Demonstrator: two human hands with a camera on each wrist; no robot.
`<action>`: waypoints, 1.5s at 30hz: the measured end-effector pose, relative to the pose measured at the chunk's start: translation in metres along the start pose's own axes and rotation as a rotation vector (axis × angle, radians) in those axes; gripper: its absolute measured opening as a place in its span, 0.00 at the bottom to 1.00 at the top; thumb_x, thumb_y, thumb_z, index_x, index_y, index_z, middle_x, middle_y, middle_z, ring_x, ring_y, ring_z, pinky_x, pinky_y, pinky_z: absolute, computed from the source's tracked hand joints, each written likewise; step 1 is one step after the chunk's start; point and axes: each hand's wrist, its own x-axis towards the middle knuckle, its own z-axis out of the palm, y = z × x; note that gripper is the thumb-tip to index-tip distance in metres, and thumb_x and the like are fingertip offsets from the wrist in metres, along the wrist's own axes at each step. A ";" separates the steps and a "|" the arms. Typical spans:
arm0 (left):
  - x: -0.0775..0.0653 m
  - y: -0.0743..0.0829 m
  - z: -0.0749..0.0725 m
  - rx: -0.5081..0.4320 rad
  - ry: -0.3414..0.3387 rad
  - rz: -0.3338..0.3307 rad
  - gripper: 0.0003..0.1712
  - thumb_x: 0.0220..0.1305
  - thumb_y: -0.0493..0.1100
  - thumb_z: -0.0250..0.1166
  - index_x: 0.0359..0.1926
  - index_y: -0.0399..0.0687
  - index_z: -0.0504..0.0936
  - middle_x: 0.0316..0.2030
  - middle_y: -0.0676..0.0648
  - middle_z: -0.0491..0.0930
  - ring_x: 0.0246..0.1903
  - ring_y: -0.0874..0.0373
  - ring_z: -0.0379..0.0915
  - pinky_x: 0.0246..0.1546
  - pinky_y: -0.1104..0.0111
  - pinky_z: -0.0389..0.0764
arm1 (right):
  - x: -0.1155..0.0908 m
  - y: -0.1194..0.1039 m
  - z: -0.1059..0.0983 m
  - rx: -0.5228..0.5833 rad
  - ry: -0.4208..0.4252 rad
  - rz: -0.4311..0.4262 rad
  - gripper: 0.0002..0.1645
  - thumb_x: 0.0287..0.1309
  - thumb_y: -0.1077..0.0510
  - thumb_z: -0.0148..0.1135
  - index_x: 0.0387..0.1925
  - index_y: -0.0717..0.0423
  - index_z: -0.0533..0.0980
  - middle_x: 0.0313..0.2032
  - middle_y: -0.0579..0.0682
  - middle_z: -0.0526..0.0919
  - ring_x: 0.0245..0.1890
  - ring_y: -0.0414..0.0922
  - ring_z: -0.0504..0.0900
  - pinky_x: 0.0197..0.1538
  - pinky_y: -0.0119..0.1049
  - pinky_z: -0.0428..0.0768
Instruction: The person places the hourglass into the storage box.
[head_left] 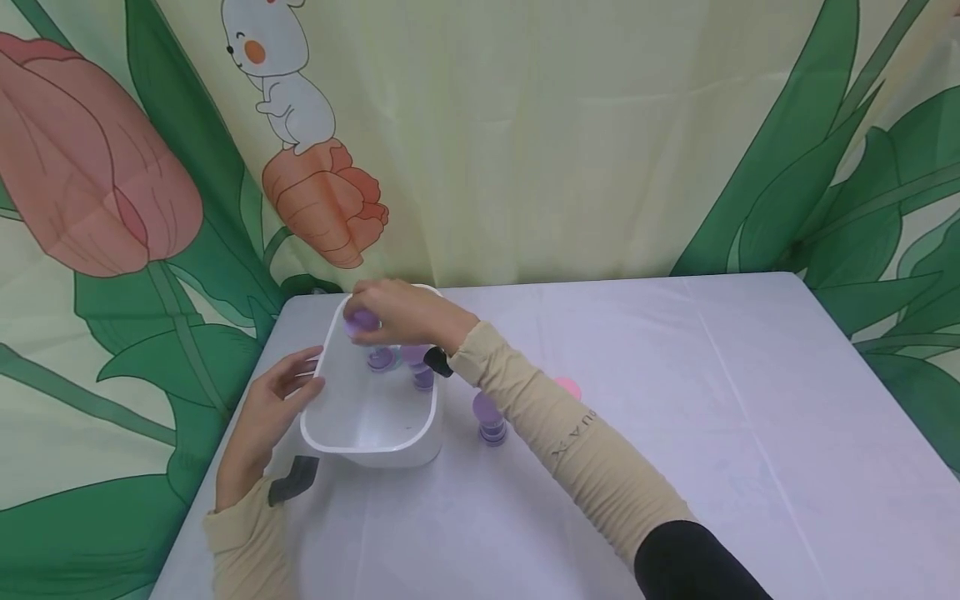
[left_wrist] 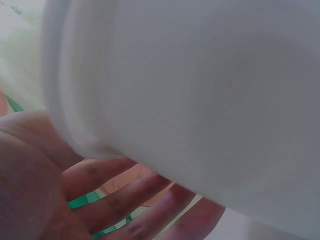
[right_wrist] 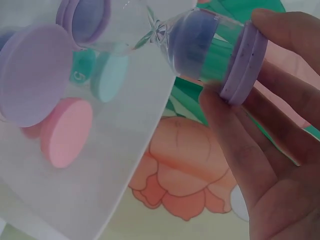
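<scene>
A white plastic bin stands at the left of the table. Over its far end, my right hand pinches the purple cap of a sand timer between thumb and fingers. The clear glass of the timer, with purple sand inside, extends down into the bin. Another purple sand timer is in the bin, beside a pink cap and a teal cap. My left hand rests against the bin's left side, its fingers stretched along the outer wall and its thumb near the rim.
On the table, right of the bin, stands a purple sand timer. A pink round cap shows beyond my right sleeve, which partly hides it. A printed curtain hangs right behind the table's far edge.
</scene>
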 end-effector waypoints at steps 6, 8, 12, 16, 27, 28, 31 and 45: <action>-0.002 -0.001 0.001 0.009 0.005 0.002 0.33 0.71 0.54 0.60 0.72 0.50 0.66 0.66 0.41 0.71 0.55 0.62 0.72 0.56 0.49 0.77 | 0.004 0.002 0.005 0.005 -0.026 0.026 0.19 0.63 0.50 0.66 0.53 0.53 0.82 0.46 0.48 0.81 0.43 0.41 0.79 0.49 0.30 0.77; -0.002 -0.002 0.001 0.004 0.004 -0.002 0.34 0.71 0.54 0.60 0.73 0.50 0.66 0.66 0.41 0.71 0.56 0.59 0.72 0.57 0.48 0.77 | 0.006 0.003 0.007 0.008 -0.035 0.030 0.18 0.62 0.51 0.66 0.52 0.53 0.82 0.45 0.48 0.81 0.43 0.40 0.79 0.49 0.30 0.77; -0.003 -0.003 0.001 -0.010 0.002 -0.009 0.35 0.70 0.55 0.61 0.73 0.51 0.65 0.67 0.42 0.70 0.59 0.53 0.72 0.58 0.47 0.76 | 0.009 0.004 0.010 -0.005 -0.062 0.038 0.16 0.62 0.52 0.65 0.49 0.52 0.83 0.43 0.46 0.81 0.42 0.40 0.79 0.48 0.30 0.77; -0.002 -0.003 0.002 -0.019 0.006 -0.009 0.35 0.70 0.55 0.61 0.73 0.51 0.65 0.67 0.41 0.71 0.60 0.48 0.72 0.58 0.46 0.76 | 0.012 0.006 0.014 -0.020 -0.085 0.041 0.13 0.61 0.53 0.64 0.46 0.51 0.84 0.41 0.44 0.82 0.40 0.39 0.79 0.48 0.29 0.77; -0.001 -0.002 0.002 -0.031 -0.001 0.002 0.34 0.70 0.54 0.62 0.72 0.49 0.65 0.66 0.40 0.70 0.62 0.42 0.70 0.58 0.42 0.74 | 0.021 0.009 0.022 -0.021 -0.137 0.035 0.09 0.59 0.57 0.66 0.40 0.55 0.84 0.37 0.45 0.85 0.38 0.39 0.77 0.46 0.28 0.76; -0.001 -0.003 0.002 -0.031 -0.002 0.002 0.34 0.70 0.54 0.61 0.72 0.50 0.65 0.66 0.40 0.70 0.62 0.42 0.70 0.58 0.42 0.75 | 0.021 0.008 0.023 -0.020 -0.144 0.040 0.09 0.59 0.57 0.66 0.41 0.55 0.84 0.38 0.45 0.85 0.39 0.39 0.78 0.47 0.27 0.76; 0.000 -0.002 0.002 -0.029 -0.007 0.005 0.34 0.70 0.53 0.61 0.72 0.50 0.65 0.65 0.40 0.71 0.61 0.43 0.70 0.57 0.43 0.75 | 0.022 0.005 0.025 -0.023 -0.165 0.064 0.11 0.59 0.57 0.67 0.43 0.54 0.84 0.41 0.45 0.85 0.42 0.39 0.79 0.49 0.27 0.76; 0.001 -0.001 -0.001 -0.022 -0.005 0.004 0.33 0.71 0.52 0.61 0.72 0.51 0.66 0.64 0.39 0.72 0.60 0.43 0.71 0.57 0.44 0.76 | 0.023 -0.002 0.033 0.002 -0.218 0.181 0.09 0.55 0.61 0.67 0.40 0.48 0.82 0.38 0.41 0.81 0.38 0.39 0.77 0.41 0.30 0.75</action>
